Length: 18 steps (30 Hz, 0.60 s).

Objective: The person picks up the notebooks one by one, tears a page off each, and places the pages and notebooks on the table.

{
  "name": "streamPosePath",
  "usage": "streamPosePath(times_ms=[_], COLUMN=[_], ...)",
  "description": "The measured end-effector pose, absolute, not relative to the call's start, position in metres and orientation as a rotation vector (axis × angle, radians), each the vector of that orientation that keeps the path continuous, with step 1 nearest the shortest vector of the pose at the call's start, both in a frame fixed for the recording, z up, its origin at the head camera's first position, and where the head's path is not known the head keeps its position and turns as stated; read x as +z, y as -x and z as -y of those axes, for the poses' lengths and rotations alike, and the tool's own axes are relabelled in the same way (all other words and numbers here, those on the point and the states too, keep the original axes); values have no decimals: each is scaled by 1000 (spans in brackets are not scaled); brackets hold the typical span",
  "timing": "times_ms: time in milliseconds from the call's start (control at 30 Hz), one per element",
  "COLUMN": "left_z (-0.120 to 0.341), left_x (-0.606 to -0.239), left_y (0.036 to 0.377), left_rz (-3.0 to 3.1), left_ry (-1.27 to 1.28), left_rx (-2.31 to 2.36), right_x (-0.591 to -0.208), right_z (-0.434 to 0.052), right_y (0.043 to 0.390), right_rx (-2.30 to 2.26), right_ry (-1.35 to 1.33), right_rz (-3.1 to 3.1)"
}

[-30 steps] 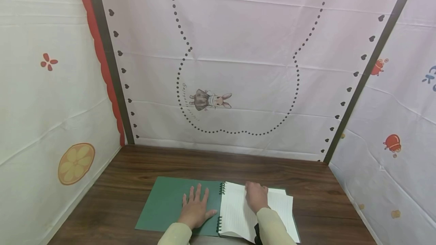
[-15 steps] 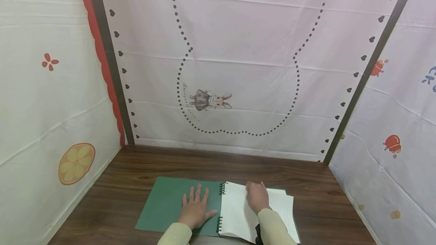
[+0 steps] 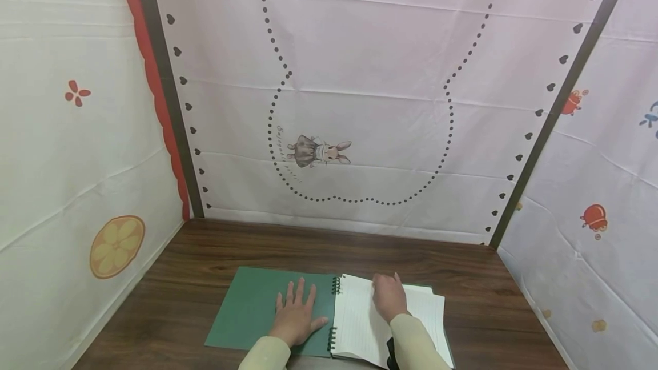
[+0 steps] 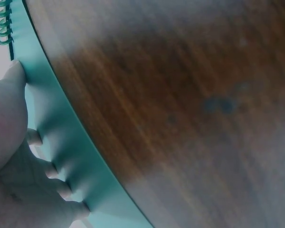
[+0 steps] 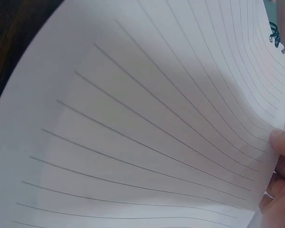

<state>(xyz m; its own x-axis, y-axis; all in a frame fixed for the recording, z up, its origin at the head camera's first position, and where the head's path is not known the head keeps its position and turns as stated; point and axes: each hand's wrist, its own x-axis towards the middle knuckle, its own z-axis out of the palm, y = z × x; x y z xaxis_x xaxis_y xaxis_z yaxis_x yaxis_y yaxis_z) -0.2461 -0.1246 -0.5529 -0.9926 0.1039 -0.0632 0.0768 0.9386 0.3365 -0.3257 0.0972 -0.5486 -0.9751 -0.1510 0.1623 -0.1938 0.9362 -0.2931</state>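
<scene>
The open notebook (image 3: 329,316) lies on the tabletop (image 3: 257,250); the left hand (image 3: 295,316) rests flat with spread fingers on its green cover, steadying it, while the right hand (image 3: 389,297) pinches a lifted lined page (image 5: 147,128)

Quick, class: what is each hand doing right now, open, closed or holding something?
Left hand: open, fingers flat on the green notebook cover.
Right hand: holding a lined page, lifted off the notebook.
</scene>
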Motion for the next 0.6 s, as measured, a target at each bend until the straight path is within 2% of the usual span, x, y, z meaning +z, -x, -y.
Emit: streamPosePath(times_ms=[600], left_z=[124], left_x=[-551], left_y=[245], left_rz=[-3016], left_ry=[-146], left_rx=[528], right_x=[-543], right_z=[-109], right_y=[324], right_rx=[611], right_ry=[-214], right_rz=[2986])
